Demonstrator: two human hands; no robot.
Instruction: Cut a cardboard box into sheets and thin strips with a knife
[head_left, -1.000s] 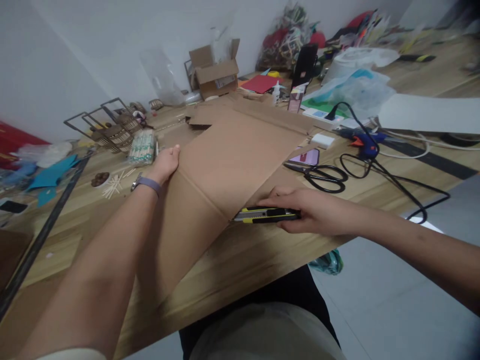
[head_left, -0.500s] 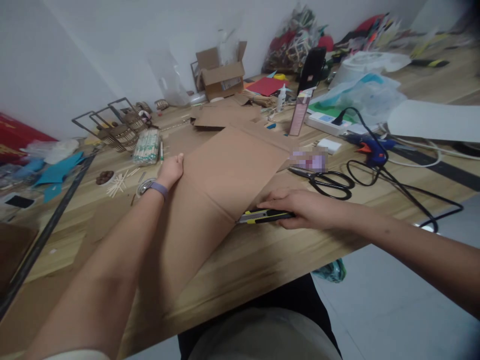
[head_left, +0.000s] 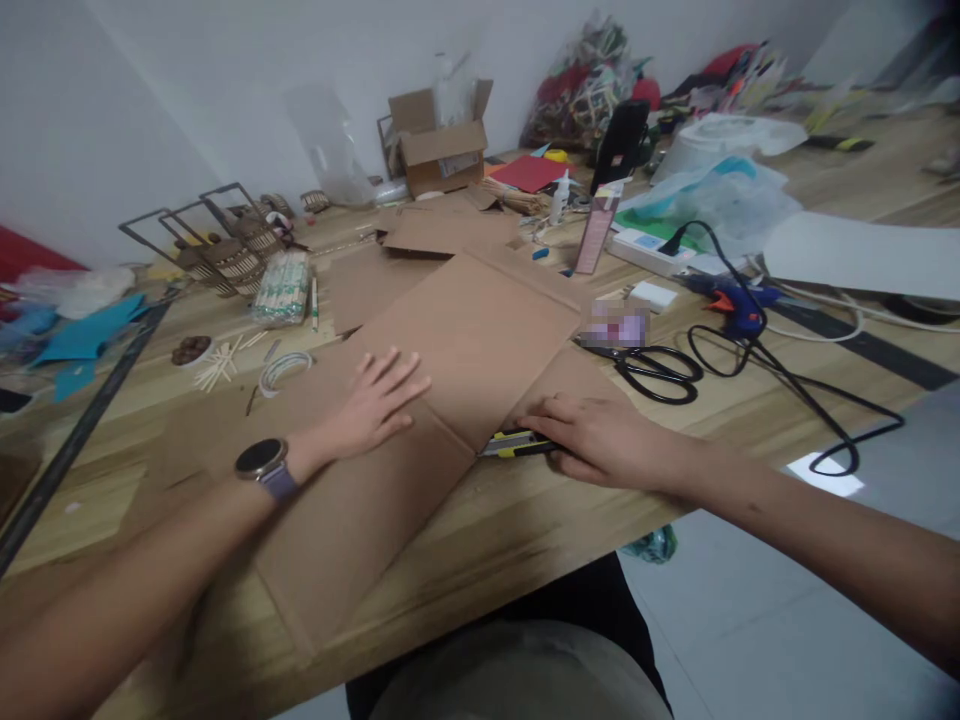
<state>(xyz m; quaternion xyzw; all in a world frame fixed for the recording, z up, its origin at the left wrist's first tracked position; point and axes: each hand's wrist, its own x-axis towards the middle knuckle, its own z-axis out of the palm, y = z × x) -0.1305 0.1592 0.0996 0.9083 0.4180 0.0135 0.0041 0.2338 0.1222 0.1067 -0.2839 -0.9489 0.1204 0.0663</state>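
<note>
A large creased sheet of brown cardboard [head_left: 480, 330] lies across the table in front of me. My left hand [head_left: 375, 405] rests flat on its left part with the fingers spread, a watch [head_left: 261, 458] on that wrist. My right hand [head_left: 589, 435] is wrapped round a yellow and black utility knife [head_left: 514, 442] at the cardboard's near right edge. The knife's front end meets the edge by a fold line; whether the blade is in the board I cannot tell. Black-handled scissors [head_left: 660, 372] lie just beyond my right hand.
Right of the scissors are a blue glue gun [head_left: 742, 310] with a looping black cord and a power strip [head_left: 652, 248]. At the left stand a pack of sticks [head_left: 281, 288], a tape roll [head_left: 286, 372] and small baskets [head_left: 240, 265]. A cardboard box [head_left: 442, 155] is at the back.
My left hand has let go of the cardboard's left edge and now lies spread on top of it. The board lies flatter. My right hand keeps the knife near the same fold.
</note>
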